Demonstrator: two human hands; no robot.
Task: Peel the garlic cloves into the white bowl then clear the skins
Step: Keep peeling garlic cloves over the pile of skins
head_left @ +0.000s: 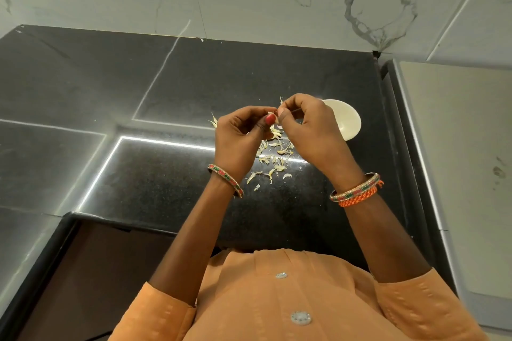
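Both hands are raised together above the black counter. My left hand (241,138) pinches a small garlic clove (271,113) between thumb and fingers; most of the clove is hidden. My right hand (307,127) meets it from the right, and its fingertips pinch a thin strip of skin (281,99) that sticks up from the clove. A small white bowl (346,122) sits on the counter just right of my right hand, partly hidden by it; its contents are not visible. Several pale garlic skins (273,159) lie scattered on the counter below and between my hands.
The black granite counter (166,91) runs to a marble-look tiled wall at the back. A raised black ledge (399,130) and a pale surface (465,160) border the right side. The counter's front edge (116,220) is near my body, with a dark recess below at left.
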